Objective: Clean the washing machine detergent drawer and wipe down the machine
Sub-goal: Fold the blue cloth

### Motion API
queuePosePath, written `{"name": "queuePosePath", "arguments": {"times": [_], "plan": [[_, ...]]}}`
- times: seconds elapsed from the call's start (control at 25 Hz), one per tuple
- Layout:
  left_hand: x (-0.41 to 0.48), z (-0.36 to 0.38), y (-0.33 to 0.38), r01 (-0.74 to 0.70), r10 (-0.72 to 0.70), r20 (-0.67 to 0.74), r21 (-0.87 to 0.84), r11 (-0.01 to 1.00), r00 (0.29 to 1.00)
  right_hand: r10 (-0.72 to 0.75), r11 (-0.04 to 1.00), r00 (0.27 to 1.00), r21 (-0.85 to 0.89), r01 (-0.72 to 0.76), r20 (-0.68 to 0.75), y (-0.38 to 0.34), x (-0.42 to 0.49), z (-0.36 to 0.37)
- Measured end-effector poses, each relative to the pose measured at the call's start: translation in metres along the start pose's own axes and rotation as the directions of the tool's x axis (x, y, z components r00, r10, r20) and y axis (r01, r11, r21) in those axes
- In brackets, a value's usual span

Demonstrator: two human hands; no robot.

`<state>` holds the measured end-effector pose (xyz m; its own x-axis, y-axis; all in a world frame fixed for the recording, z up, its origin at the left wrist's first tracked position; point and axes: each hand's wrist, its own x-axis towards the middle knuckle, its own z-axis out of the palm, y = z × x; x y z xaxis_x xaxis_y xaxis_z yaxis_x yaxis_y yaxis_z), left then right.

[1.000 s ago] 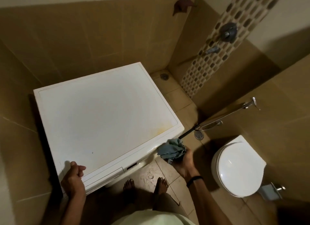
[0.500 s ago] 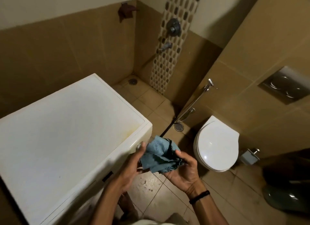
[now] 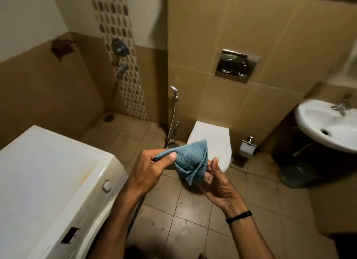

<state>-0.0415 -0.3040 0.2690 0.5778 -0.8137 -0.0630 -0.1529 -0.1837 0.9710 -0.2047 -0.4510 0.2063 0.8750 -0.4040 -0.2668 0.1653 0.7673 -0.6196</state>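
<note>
A bunched blue cloth (image 3: pixel 190 162) is held up beside the white, yellow-stained washing machine (image 3: pixel 48 171).

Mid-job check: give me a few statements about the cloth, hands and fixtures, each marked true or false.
1. The left hand and right hand both hold the cloth. True.
2. The cloth rests on the machine. False: it is held in the air, to the right of the machine.
3. The toilet lid is up. False: it is down.
4. A black band sits on the right wrist. True.
</note>
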Motion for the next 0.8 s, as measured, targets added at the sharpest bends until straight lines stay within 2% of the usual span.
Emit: {"name": "queuePosePath", "arguments": {"times": [0.12, 0.24, 0.36, 0.48, 0.64, 0.8], "plan": [[0.018, 0.066, 0.03, -0.027, 0.031, 0.096, -0.038, 0.999, 0.995, -0.096, 0.967, 0.993, -0.243, 0.077, -0.066, -0.045, -0.04, -0.037], [0.043, 0.135, 0.039, 0.148, -0.123, 0.133, -0.191, 0.97, 0.983, -0.238, 0.925, 0.949, -0.347, 0.156, -0.207, -0.084, -0.078, -0.089], [0.067, 0.211, 0.046, 0.32, -0.251, 0.274, -0.247, 0.915, 0.928, -0.369, 0.883, 0.868, -0.418, 0.215, -0.333, -0.124, -0.121, -0.137], [0.091, 0.279, 0.064, 0.367, -0.281, 0.363, -0.192, 0.91, 0.888, -0.488, 0.825, 0.755, -0.513, 0.236, -0.438, -0.161, -0.156, -0.173], [0.143, 0.38, 0.077, 0.26, -0.174, 0.5, -0.107, 0.96, 0.848, -0.58, 0.792, 0.622, -0.543, 0.279, -0.526, -0.221, -0.184, -0.234], [0.194, 0.484, 0.069, 0.242, -0.244, 0.492, 0.069, 0.968, 0.836, -0.579, 0.812, 0.535, -0.491, 0.315, -0.615, -0.264, -0.184, -0.306]]}}
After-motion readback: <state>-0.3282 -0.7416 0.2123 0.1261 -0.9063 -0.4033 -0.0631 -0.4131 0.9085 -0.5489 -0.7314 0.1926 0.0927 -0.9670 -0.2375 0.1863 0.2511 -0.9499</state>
